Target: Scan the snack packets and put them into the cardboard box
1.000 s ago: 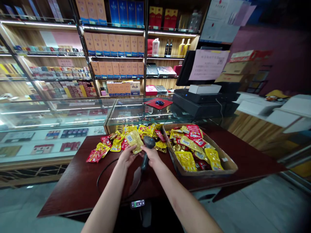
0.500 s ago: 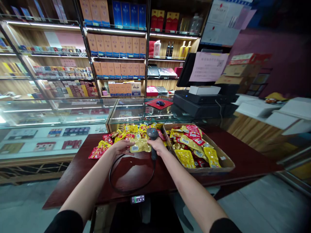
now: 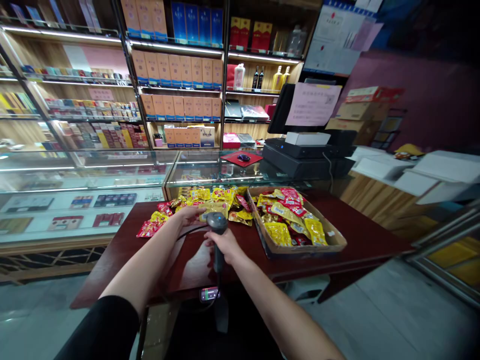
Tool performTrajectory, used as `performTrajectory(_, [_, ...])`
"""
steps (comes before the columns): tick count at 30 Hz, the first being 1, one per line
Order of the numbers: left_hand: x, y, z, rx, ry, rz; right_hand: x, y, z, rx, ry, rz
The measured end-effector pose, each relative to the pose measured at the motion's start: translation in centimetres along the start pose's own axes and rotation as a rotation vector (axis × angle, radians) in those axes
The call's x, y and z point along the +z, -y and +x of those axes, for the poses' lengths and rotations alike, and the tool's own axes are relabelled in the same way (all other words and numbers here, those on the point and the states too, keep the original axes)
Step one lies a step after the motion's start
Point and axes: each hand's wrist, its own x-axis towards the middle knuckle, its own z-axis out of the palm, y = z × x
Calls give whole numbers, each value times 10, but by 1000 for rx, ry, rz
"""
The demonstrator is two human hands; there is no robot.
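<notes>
My right hand (image 3: 226, 245) is wrapped around the handle of a dark grey barcode scanner (image 3: 218, 223), whose head points forward above the table. My left hand (image 3: 189, 216) reaches in from the left, its fingers closed on the edge of a shiny gold snack packet (image 3: 214, 207). The scanner head hides the packet's lower part. Behind and around it lies a loose pile of yellow and red snack packets (image 3: 150, 227). To the right, a shallow cardboard box (image 3: 268, 246) is filled with similar packets.
A dark red wooden table (image 3: 375, 237) carries the packets and box. Beyond it stands a glass display counter (image 3: 93, 172) with a mouse (image 3: 243, 157) and a monitor (image 3: 281, 110). The scanner's cable loops near my left hand. A lit phone (image 3: 209, 294) is at the table's front edge.
The scanner has moved left and towards me in my right hand, which is now apart from the gold packet. The packet in my left hand has shifted slightly away towards the pile.
</notes>
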Motion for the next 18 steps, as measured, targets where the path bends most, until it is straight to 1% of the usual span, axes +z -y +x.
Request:
performTrajectory(2, [3,2,-1,11,-24,10,5,-14,-9,80,51,-14])
performTrajectory(3, [4,3,-2,11,-22,15,6,-20,-13,92,67,-11])
performTrajectory(6, [5,3,-5,12,-7,8,7,-28,-20,59,77,8])
performTrajectory(11, [5,2,-8,1,-34,5,9,-25,-23,7,58,-29])
performTrajectory(18, [5,0,-7,-25,-24,21,8,-23,-21,4,46,-42])
